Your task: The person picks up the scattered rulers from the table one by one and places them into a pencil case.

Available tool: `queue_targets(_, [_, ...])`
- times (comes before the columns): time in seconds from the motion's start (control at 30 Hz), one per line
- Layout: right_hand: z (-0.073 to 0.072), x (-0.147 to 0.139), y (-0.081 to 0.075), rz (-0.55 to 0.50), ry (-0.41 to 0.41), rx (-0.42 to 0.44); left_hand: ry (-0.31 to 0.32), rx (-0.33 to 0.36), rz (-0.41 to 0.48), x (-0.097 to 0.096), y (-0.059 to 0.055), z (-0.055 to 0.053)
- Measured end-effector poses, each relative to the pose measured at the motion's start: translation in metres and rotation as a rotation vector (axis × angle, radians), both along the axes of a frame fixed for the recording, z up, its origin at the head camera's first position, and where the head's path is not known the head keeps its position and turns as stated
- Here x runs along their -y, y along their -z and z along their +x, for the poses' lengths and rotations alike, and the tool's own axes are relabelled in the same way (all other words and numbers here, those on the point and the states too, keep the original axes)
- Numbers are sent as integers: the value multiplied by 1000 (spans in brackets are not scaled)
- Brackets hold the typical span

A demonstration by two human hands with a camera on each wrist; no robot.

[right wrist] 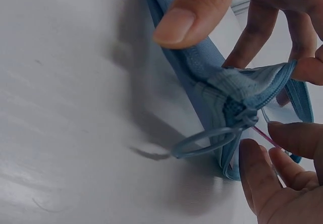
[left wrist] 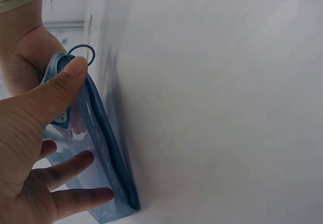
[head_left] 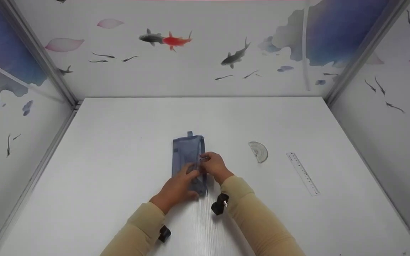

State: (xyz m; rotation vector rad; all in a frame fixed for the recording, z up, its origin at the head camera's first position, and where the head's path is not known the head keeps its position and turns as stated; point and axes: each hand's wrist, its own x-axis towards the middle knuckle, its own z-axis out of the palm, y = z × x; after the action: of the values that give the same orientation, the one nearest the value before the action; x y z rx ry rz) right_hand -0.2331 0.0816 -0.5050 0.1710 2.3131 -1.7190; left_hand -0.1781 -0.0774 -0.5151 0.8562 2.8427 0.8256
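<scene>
Beige sleeves [head_left: 262, 220] nearest. Left grip [head_left: 174, 187] holds blue pouch [head_left: 185, 147]; right grip [head_left: 215, 167] at its edge, hold cannot be determined. Protractor [head_left: 260, 152] and ruler [head_left: 303, 174] lie apart, rightward.

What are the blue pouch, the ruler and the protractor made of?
Pouch: perhaps thin mesh or plastic, since it looks see-through; its edging looks like ribbed cloth.

Ruler: probably clear, smooth plastic; the white table shows through.

Protractor: likely clear plastic too, as it's see-through.
</scene>
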Motion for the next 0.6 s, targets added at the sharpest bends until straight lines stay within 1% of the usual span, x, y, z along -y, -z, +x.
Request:
queue_targets(0.1, [0,-1,-1,37,-3,-15,-4,10,-2,0,-1,1])
queue_targets(0.33, [1,-3,-1,162,-57,-63,-1,5,1,0,-2,2])
queue_targets(0.6, [0,-3,-2,257,-102,-101,-3,2,0,-1,-1,2])
